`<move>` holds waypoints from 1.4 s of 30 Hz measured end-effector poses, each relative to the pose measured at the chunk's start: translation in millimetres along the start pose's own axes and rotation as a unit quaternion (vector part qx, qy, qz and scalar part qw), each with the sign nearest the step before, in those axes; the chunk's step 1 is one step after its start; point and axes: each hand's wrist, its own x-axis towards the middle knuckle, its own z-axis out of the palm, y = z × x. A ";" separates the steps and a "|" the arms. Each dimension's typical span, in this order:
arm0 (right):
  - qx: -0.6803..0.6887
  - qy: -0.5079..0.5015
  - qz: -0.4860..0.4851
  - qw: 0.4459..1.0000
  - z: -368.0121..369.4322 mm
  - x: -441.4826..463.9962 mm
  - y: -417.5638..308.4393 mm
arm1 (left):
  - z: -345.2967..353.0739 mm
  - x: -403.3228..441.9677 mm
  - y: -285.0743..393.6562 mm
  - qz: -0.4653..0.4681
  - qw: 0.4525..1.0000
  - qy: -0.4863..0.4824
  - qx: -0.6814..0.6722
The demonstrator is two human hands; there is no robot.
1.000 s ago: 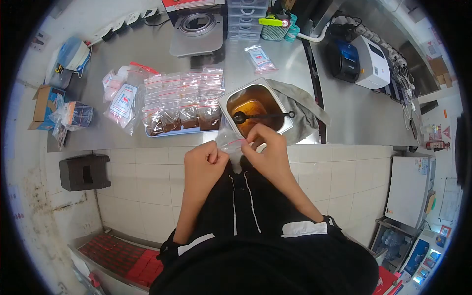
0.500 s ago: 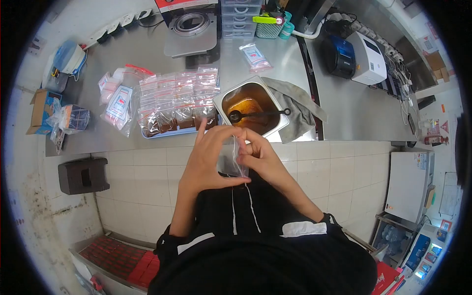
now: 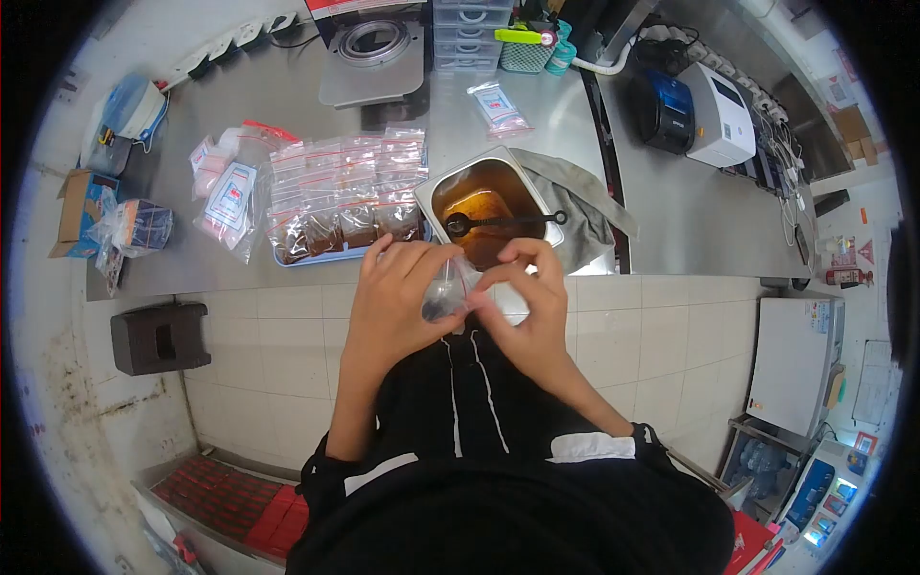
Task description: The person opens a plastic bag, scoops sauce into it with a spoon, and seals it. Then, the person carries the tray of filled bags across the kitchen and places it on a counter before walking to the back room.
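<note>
A small clear zip-lock bag [image 3: 444, 295] is between my hands, in front of the counter edge. My left hand [image 3: 385, 302] curls round the bag's left side and grips it. At the bag's right edge, the thumb and forefinger of my right hand [image 3: 533, 311] pinch the plastic, its other fingers bent away. Just beyond my hands stands a steel container [image 3: 460, 177] of brown, oily liquid, with a black ladle [image 3: 508, 221] lying across it. Left of it, several filled zip bags [image 3: 335, 196] with dark brown contents lie in rows in a blue tray [image 3: 326, 259].
Packs of unused bags [image 3: 230, 199] lie at the left, and another pack [image 3: 498, 108] lies farther back. A grey cloth [image 3: 575, 206] is beside the container. A scale-like machine [image 3: 372, 72] and plastic drawers [image 3: 470, 43] stand behind; a label printer [image 3: 719, 113] is at the right.
My right hand has turned and its fingers have lifted outward, near the container's front. The bag looks wider and more spread between my hands. My left-hand fingers have drawn closer together.
</note>
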 end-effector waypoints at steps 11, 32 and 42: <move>0.235 -0.050 0.192 0.952 12.6 -10.9 4.0 | 26.2 -6.6 -4.5 -0.001 0.998 0.007 -0.058; 0.188 -0.067 0.218 0.955 11.9 -0.7 10.0 | 23.2 -7.7 -4.3 -0.026 0.998 0.035 -0.044; 0.041 -0.087 0.183 0.978 14.1 -1.7 2.3 | 41.7 -7.1 2.6 -0.083 0.996 0.041 0.005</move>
